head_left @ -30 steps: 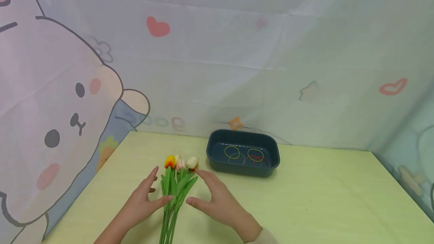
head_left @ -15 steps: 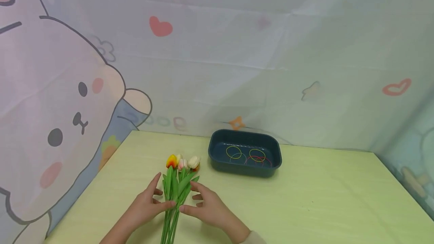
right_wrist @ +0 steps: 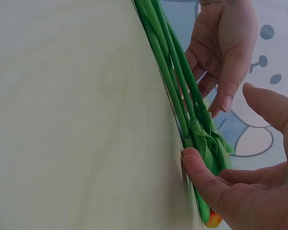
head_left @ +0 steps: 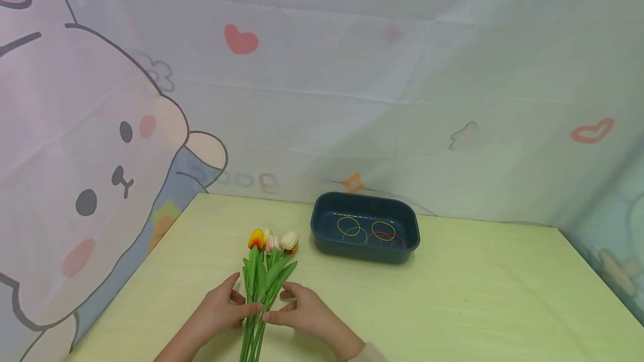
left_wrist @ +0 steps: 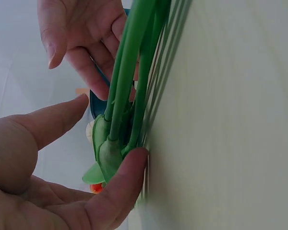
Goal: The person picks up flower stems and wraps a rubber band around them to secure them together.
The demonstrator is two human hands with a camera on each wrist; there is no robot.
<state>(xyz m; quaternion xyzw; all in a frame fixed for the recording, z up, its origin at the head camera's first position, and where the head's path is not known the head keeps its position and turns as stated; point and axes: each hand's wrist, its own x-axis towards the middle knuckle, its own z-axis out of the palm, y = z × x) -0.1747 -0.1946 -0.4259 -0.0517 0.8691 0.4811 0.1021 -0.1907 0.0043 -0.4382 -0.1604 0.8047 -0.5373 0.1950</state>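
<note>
A bunch of artificial tulips (head_left: 260, 278) lies on the table, blooms pointing away from me and green stems running toward the front edge. My left hand (head_left: 221, 309) is at its left side and my right hand (head_left: 308, 310) at its right, thumbs above the stems. In the left wrist view, the left fingertips (left_wrist: 134, 165) reach the base of the leaves close to the table, while the thumb stands apart. The right wrist view has the right index fingertip (right_wrist: 192, 160) against the leaves, thumb raised. Neither hand closes round the stems.
A dark blue rectangular tray (head_left: 359, 250) stands behind and right of the flowers. Several loose rubber bands (head_left: 348, 226), yellow, red and green, lie in it. A printed cloth (head_left: 352, 82) hangs behind the pale yellow table (head_left: 478, 284).
Both hands have come lower and nearer the front along the bunch. The right hand has moved left, closing the gap between the thumbs. The flowers lie where they were.
</note>
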